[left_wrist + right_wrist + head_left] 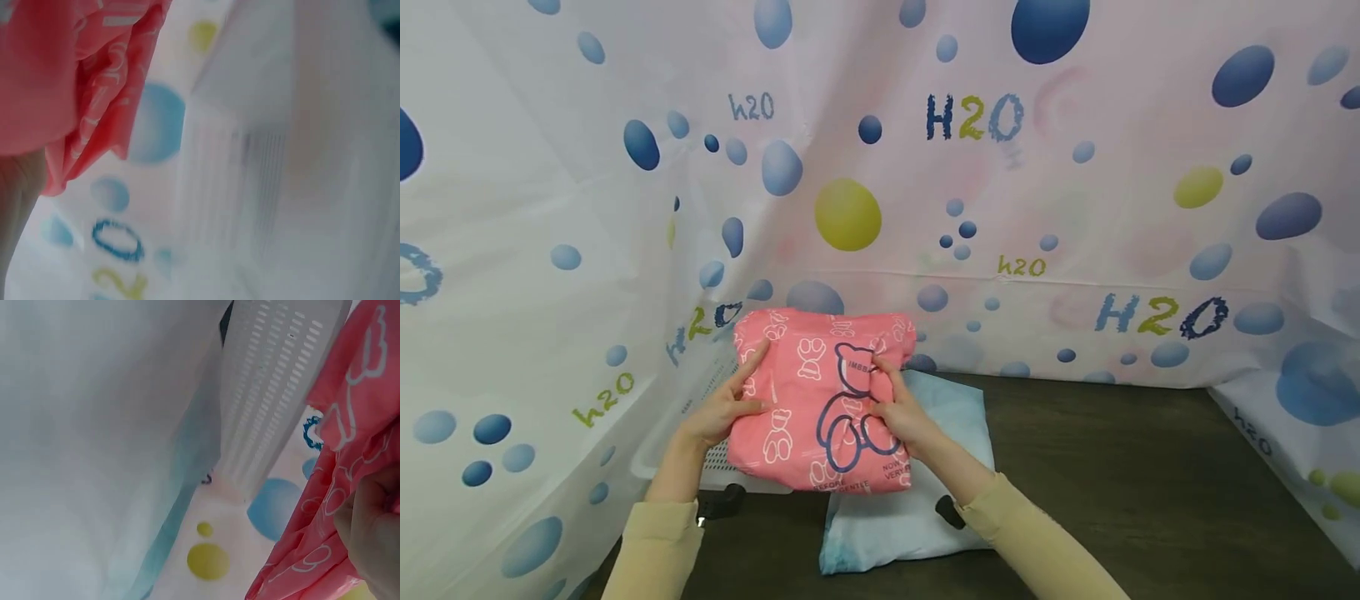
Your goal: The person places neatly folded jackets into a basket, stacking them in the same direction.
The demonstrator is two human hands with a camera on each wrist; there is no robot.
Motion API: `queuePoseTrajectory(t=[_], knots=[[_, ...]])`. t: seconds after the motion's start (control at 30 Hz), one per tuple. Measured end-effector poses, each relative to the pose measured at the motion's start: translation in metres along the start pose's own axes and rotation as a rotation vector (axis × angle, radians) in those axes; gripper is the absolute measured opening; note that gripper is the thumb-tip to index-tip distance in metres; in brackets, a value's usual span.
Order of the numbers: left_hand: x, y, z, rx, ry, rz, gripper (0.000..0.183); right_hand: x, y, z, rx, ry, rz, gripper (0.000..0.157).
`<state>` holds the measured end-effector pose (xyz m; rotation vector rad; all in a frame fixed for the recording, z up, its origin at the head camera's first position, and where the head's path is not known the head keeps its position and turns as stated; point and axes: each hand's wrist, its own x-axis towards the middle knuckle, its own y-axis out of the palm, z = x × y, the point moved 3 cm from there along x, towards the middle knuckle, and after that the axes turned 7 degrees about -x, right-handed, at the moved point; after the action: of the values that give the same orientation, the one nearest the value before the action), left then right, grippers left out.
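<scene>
A pink plastic package (808,404) with white bow outlines and a dark blue bear print is held up in both hands. My left hand (715,417) grips its left side, thumb and index finger spread on the printed face. On the right side, my right hand (910,421) holds it the same way, over part of the bear. Folds of the pink package (106,94) show in the left wrist view. In the right wrist view, the right fingers (369,519) are curled into the package's crumpled edge. The other fingers are hidden behind it.
A light blue package (880,529) lies flat on the dark table (1120,483), partly under the raised one. Behind at left stands a white perforated basket (269,381). A curtain (970,183) printed with bubbles and H2O encloses the back and sides.
</scene>
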<state>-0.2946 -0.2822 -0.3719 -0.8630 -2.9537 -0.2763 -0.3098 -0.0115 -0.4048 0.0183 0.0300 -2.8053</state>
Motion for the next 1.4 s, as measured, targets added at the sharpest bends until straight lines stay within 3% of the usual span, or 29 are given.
queuePoseTrajectory(t=[0.3, 0.43, 0.63, 0.8, 0.97, 1.13, 1.4], knots=[[-0.03, -0.045, -0.017, 0.126, -0.116, -0.114, 0.088, 0.03, 0.053, -0.003, 0.076, -0.028, 0.045, 0.079], [-0.038, -0.056, -0.024, 0.185, -0.142, -0.167, 0.088, 0.036, 0.072, 0.001, 0.129, -0.015, 0.068, 0.08], [-0.045, -0.071, -0.042, 0.343, -0.129, -0.228, 0.088, 0.048, 0.096, 0.007, 0.118, -0.013, 0.029, 0.081], [-0.052, -0.084, -0.051, 0.403, -0.207, -0.248, 0.091, 0.056, 0.115, 0.004, 0.106, -0.005, 0.02, 0.08], [-0.051, -0.096, -0.049, 0.537, -0.275, -0.284, 0.091, 0.063, 0.127, 0.0, 0.142, -0.02, 0.009, 0.081], [-0.044, -0.105, -0.042, 0.686, -0.29, -0.335, 0.091, 0.07, 0.136, -0.004, 0.139, -0.031, -0.022, 0.084], [-0.032, -0.112, -0.02, 0.755, -0.306, -0.393, 0.091, 0.078, 0.141, -0.013, 0.084, -0.017, -0.063, 0.085]])
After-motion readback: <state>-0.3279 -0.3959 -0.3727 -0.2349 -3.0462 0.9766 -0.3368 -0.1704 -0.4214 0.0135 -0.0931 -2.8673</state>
